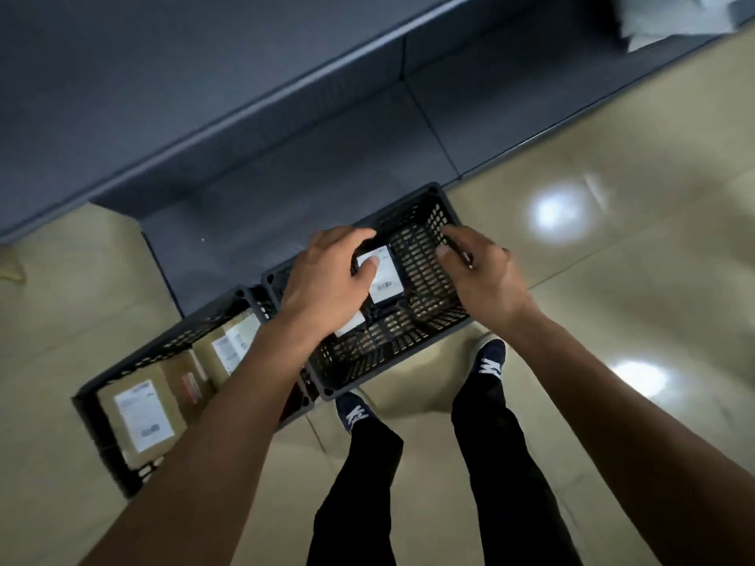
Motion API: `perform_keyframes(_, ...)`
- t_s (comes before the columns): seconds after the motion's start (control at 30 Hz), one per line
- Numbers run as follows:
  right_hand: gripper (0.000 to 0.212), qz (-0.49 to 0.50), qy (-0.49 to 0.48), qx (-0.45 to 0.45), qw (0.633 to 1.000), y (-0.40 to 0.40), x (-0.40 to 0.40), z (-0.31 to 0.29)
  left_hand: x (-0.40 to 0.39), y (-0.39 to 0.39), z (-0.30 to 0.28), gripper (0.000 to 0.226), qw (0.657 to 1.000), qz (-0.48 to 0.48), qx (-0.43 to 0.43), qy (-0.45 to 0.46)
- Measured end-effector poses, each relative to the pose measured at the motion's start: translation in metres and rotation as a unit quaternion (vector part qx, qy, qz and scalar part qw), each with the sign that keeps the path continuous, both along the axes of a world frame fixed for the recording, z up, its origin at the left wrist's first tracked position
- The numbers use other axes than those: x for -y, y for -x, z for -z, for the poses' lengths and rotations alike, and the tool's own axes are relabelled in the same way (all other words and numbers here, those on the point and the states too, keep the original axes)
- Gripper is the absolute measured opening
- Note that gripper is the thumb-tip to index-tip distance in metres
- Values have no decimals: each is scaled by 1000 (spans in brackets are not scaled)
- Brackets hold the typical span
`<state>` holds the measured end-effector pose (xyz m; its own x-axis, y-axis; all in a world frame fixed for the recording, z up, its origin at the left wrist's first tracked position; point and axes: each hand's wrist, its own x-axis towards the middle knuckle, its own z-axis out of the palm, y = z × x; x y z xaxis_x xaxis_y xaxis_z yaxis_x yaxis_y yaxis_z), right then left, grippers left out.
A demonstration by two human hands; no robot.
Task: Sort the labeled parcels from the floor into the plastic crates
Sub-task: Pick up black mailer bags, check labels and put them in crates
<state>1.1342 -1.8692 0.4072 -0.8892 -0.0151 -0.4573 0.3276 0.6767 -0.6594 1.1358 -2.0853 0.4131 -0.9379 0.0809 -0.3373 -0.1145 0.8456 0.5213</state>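
Two dark plastic crates stand side by side on the floor. Over the right crate (425,316) my left hand (327,279) grips a small dark parcel with a white label (386,279), thumb on the label and fingers curled round its far edge. A second white-labelled piece (351,325) shows under my wrist. My right hand (478,271) is curled round a thin dark pen-like object (459,249) above the crate's right side. The left crate (135,361) holds several brown cardboard parcels with white labels (143,418).
Dark grey shelving (245,136) runs diagonally behind the crates. White bags (674,18) lie at the top right. My legs and shoes (490,361) stand on the glossy beige tile floor (613,239) just in front of the right crate.
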Motion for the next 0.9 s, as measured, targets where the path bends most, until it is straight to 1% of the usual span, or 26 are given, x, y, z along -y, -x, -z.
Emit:
perform_keyframes(0.07, 40, 15, 10, -9, 1000, -2, -11, -34, -11, 7, -36, 38, 1000, 14, -14, -16)
perform_keyframes(0.17, 40, 24, -2, -27, 999, -4, -33, -86, -30, 15, -88, 38, 998, 47, -9, -33)
perform_keyframes(0.27, 40, 39, -5, -60, 997, -5, -65, -137, -54, 26, -136, 38, 995, 90, -12, -29)
perform_keyframes(0.37, 43, 57, -23, -99, 993, -7, -109, -182, -91, 43, -179, 39, 990, 130, -40, -24)
perform_keyframes(0.43, 49, 59, -44, -108, 991, -10, -143, -210, -127, 55, -205, 40, 986, 152, -63, -20)
perform_keyframes(0.57, 55, 79, -69, -136, 985, -17, -218, -251, -215, 70, -247, 42, 977, 195, -77, -38)
perform_keyframes(0.73, 49, 139, -72, -159, 975, -30, -327, -300, -335, 79, -293, 42, 965, 230, -102, -69)
perform_keyframes(0.9, 48, 193, -71, -161, 965, -45, -416, -334, -427, 83, -329, 41, 951, 261, -134, -97)
